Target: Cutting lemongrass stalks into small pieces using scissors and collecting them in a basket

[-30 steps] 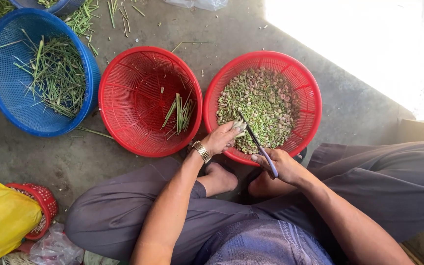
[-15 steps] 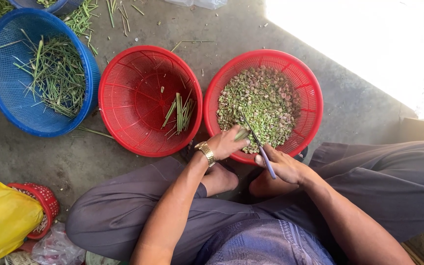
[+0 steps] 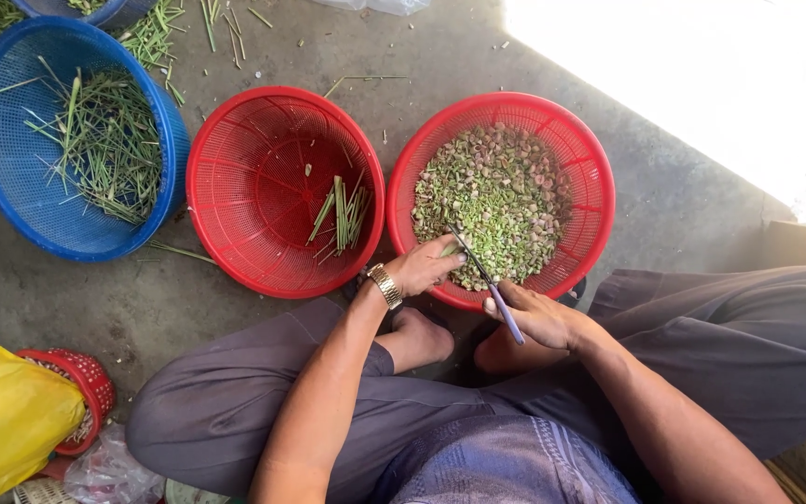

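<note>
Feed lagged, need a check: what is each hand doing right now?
Left hand: closed, pinching a green stem piece over the red basket.
Right hand: closed around the knife.

Gold wristwatch (image 3: 385, 285), grey trousers (image 3: 235, 411), perhaps patterned shirt (image 3: 506, 462)

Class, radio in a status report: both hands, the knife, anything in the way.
Left hand pinching a green stem piece. Right hand gripping knife over red basket of cut pieces. Nothing blocking.

Basket of cut pieces (image 3: 590, 177) right; basket with few stalks (image 3: 235, 187) middle; stalk-filled basket (image 3: 11, 205) left.
</note>
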